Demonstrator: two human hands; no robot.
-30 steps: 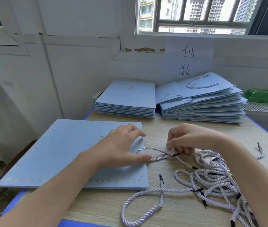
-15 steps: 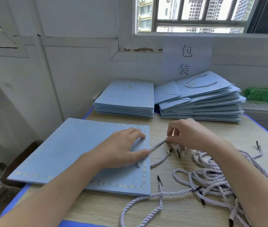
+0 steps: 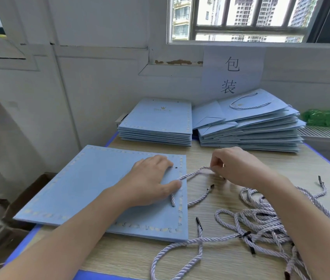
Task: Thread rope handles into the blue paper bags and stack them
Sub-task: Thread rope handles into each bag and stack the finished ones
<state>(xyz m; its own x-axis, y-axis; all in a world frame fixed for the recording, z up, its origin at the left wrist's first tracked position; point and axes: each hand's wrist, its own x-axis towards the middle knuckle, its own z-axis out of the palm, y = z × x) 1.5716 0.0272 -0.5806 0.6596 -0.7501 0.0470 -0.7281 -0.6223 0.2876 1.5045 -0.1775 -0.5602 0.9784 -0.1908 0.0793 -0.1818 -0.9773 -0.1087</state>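
Head view: flat blue paper bag [image 3: 91, 190] is lying on the wooden table [image 3: 230, 158], front-left, its left part overhanging the table's edge. Left hand [image 3: 150, 182] is lying on the bag's right part, palm down, fingers mostly straight and close together, thumb stretched out toward the bag's right edge and touching the rope. A small punched hole [image 3: 176, 167] is showing just beyond the fingertips.

Right hand [image 3: 234, 168] is hovering just right of the bag, fingers curled, pinching a lilac rope handle [image 3: 192, 174] between thumb and forefinger. From the pinch the rope is running left onto the bag, bending at the left thumb and ending near the bag's right edge at about mid-height. Cannot tell whether that end is going into a hole. A second stretch with a black tip [image 3: 211, 186] is lying on the table just beside the bag.

Loose pile of rope handles [image 3: 265, 221] is lying front-right, partly under the right forearm.

At the table's back: neat stack of bags [image 3: 156, 122] on the left, taller fanned stack [image 3: 249, 126] on the right, its top bag showing a rope handle. Paper sign [image 3: 232, 73] is hanging on the wall behind. Green object [image 3: 327, 118] is sitting far right; too blurred to tell what it is.
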